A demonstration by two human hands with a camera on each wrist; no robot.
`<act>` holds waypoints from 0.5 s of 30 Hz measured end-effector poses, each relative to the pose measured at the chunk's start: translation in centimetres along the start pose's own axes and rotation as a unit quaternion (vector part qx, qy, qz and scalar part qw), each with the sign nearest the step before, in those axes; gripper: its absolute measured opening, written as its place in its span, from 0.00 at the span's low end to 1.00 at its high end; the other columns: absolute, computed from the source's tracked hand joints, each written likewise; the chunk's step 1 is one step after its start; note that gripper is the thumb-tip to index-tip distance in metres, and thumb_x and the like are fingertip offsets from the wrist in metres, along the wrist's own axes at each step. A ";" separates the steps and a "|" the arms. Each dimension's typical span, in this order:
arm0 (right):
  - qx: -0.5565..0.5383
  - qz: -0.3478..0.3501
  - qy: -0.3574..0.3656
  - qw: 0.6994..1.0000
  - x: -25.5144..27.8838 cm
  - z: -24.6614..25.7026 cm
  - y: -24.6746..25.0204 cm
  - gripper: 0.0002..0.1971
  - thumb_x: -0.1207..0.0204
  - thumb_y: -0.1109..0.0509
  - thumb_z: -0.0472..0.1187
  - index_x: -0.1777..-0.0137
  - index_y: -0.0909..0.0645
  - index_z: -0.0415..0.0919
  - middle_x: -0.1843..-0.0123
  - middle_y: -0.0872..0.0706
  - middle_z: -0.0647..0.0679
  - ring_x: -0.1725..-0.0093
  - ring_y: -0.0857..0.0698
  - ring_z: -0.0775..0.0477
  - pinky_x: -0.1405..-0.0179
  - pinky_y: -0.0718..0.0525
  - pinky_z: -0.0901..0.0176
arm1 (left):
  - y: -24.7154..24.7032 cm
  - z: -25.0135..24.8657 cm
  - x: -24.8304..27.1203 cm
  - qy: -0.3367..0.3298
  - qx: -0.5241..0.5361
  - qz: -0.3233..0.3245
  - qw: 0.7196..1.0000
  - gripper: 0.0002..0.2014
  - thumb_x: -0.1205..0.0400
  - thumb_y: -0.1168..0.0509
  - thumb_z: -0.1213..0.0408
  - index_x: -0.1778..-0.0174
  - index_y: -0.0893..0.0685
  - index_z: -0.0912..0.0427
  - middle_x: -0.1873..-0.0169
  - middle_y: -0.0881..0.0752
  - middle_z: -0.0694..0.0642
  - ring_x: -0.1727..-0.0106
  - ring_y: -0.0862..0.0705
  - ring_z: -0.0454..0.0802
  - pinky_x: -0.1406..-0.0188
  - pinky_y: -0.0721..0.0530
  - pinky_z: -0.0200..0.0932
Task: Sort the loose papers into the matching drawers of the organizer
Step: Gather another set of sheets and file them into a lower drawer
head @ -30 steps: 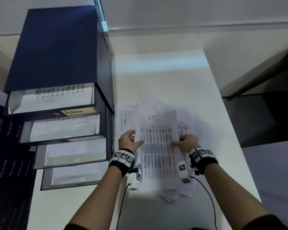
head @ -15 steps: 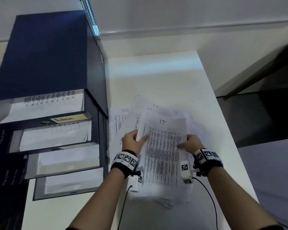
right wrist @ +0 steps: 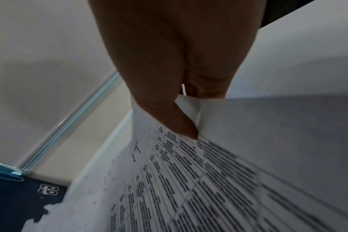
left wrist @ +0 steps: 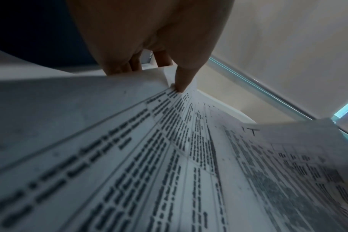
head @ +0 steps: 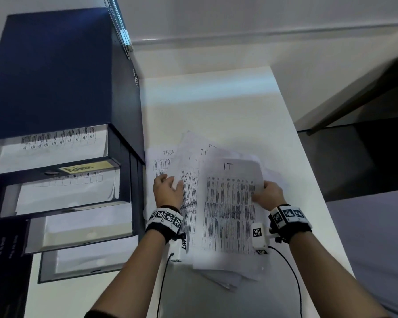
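A dark blue drawer organizer [head: 55,76] stands at the left of the white table [head: 216,106]. Several of its drawers are pulled out with papers inside, and one carries a yellow label "Admin" [head: 84,168]. A loose pile of printed papers [head: 193,161] lies beside it. My right hand [head: 265,195] pinches the right edge of a sheet headed "IT" [head: 230,210], thumb on top [right wrist: 181,125]. My left hand [head: 168,191] pinches the left edge of another printed sheet [head: 189,196] in the pile, thumb on the print [left wrist: 181,84]. A sheet headed "TASK" [head: 161,161] lies at the pile's left.
Cables [head: 292,271] run from both wrist bands across the table's near part. A dark surface [head: 354,157] lies beyond the table's right edge. The wall [head: 239,31] rises behind the table.
Both hands held the same "IT" sheet a second ago. Now the left hand has shifted left onto another sheet, while the right hand has drawn the "IT" sheet to the right.
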State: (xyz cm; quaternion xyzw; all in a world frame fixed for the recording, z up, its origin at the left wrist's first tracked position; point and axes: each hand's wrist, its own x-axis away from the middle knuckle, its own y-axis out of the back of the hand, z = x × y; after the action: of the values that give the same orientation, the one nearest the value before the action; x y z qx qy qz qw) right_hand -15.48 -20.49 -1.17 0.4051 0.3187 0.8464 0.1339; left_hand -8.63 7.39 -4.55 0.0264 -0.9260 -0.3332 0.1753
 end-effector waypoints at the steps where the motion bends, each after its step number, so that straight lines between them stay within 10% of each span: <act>1: 0.010 0.003 -0.006 1.000 0.1 0.3 -0.1 0.07 0.27 0.26 0.31 0.50 0.13 0.37 0.56 0.14 0.42 0.55 0.16 0.42 0.56 0.17 0.59 | -0.1 0.0 -0.1 0.006 -0.004 -0.001 1.000 0.19 0.17 0.32 0.59 0.37 0.16 0.71 0.28 0.26 0.58 0.30 0.24 0.56 0.34 0.23 0.42; 4: 0.050 0.019 0.005 0.999 0.3 0.8 -0.3 0.05 0.26 0.26 0.34 0.51 0.11 0.36 0.59 0.12 0.42 0.61 0.16 0.46 0.67 0.23 0.67 | 0.0 -0.3 -0.5 0.002 0.008 -0.014 1.000 0.18 0.14 0.35 0.61 0.34 0.19 0.71 0.31 0.22 0.63 0.32 0.21 0.61 0.29 0.24 0.46; 8: 0.023 0.027 0.030 0.999 0.9 1.5 -1.7 0.19 0.32 0.21 0.33 0.39 0.15 0.35 0.46 0.10 0.40 0.53 0.15 0.44 0.54 0.18 0.60 | -0.3 -0.5 -0.5 -0.011 0.041 0.038 0.998 0.14 0.19 0.31 0.58 0.41 0.15 0.60 0.47 0.13 0.56 0.48 0.14 0.56 0.41 0.14 0.55; 13: -0.030 0.022 0.032 0.999 1.8 2.1 -3.8 0.32 0.31 0.21 0.29 0.28 0.26 0.38 0.40 0.12 0.39 0.58 0.16 0.48 0.80 0.27 0.79 | -0.1 -2.1 0.8 0.027 0.162 0.074 0.984 0.33 0.19 0.33 0.43 0.20 0.33 0.50 0.22 0.26 0.50 0.23 0.27 0.49 0.21 0.30 0.52; 15: -0.058 -0.001 0.022 0.998 1.7 1.8 -4.0 0.28 0.28 0.22 0.32 0.29 0.25 0.37 0.40 0.12 0.39 0.59 0.16 0.49 0.76 0.25 0.78 | 0.3 -1.9 1.4 0.024 0.198 0.102 0.975 0.48 0.26 0.25 0.43 0.15 0.45 0.46 0.18 0.39 0.41 0.24 0.36 0.39 0.23 0.39 0.47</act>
State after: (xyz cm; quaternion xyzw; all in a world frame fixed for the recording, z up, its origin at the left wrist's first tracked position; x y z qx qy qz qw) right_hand -15.28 -15.83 -1.94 0.3779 0.2728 0.8717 0.1514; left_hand -9.31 6.20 -2.58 -0.0263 -0.9670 -0.1229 0.2217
